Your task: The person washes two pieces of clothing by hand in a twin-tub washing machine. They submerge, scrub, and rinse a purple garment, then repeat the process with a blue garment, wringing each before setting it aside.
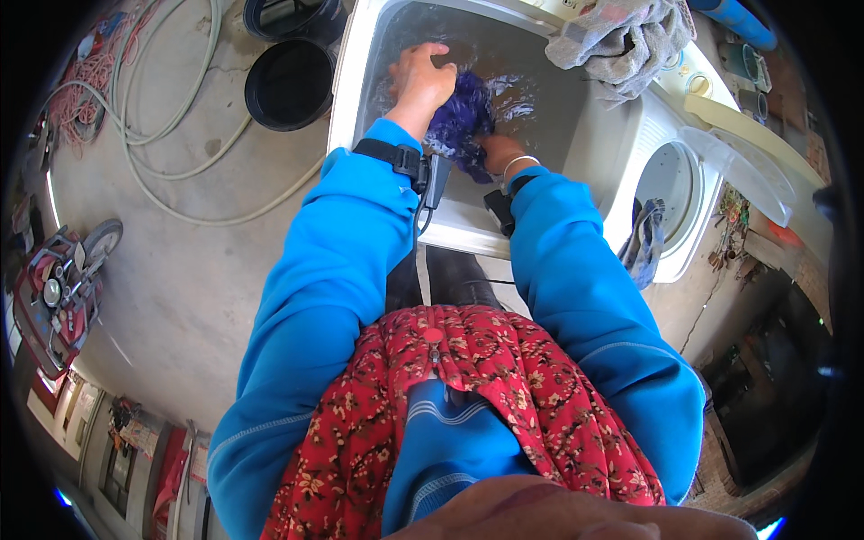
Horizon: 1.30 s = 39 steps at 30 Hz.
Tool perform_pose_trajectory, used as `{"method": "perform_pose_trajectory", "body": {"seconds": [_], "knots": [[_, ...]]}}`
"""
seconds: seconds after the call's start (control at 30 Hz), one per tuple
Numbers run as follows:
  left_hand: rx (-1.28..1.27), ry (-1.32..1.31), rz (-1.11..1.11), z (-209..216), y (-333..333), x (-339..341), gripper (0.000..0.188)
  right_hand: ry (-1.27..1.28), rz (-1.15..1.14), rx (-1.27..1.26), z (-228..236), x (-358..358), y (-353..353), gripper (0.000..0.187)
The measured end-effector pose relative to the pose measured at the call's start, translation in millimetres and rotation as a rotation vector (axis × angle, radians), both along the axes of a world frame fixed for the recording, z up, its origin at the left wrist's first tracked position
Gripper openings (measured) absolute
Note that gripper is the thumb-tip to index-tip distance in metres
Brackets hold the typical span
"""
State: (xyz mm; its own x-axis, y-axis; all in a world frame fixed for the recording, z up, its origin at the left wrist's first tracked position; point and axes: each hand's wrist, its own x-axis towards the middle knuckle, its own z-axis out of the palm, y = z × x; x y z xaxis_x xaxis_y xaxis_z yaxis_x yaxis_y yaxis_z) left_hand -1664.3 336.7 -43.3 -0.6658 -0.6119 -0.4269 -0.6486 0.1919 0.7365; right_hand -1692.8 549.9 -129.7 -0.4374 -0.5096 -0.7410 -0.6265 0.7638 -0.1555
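Cloth (465, 117) should stay under the tub (345, 81) water (526, 76) while worked; left hand (421, 76) loosely spread, right hand (501, 153) part-hidden, grip unclear.

I see a white washing machine (621, 184) with purple cloth (466, 112) in its tub (585, 135) and a grey cloth (621, 40) on top, standing on the floor (180, 288) beside two black buckets (253, 85) and a hose (225, 222)
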Motion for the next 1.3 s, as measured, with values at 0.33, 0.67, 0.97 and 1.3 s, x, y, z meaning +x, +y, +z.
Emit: {"method": "perform_pose_trajectory", "body": {"seconds": [0.33,0.67,0.97,1.3], "knots": [[0.762,-0.038,-0.3,11,12,22,0.044,-0.769,-1.043,-0.658,136,-31,1,0.039],[1.151,0.273,-0.368,93,13,60,0.077,-1.392,-1.585,-1.278,247,-23,-4,0.035],[1.59,0.556,0.152,95,43,65,0.048,0.399,-0.685,-1.269,218,35,-48,0.052],[1.114,0.54,0.242,84,51,73,0.022,0.56,-0.311,-1.235,218,62,-76,0.027]]}}
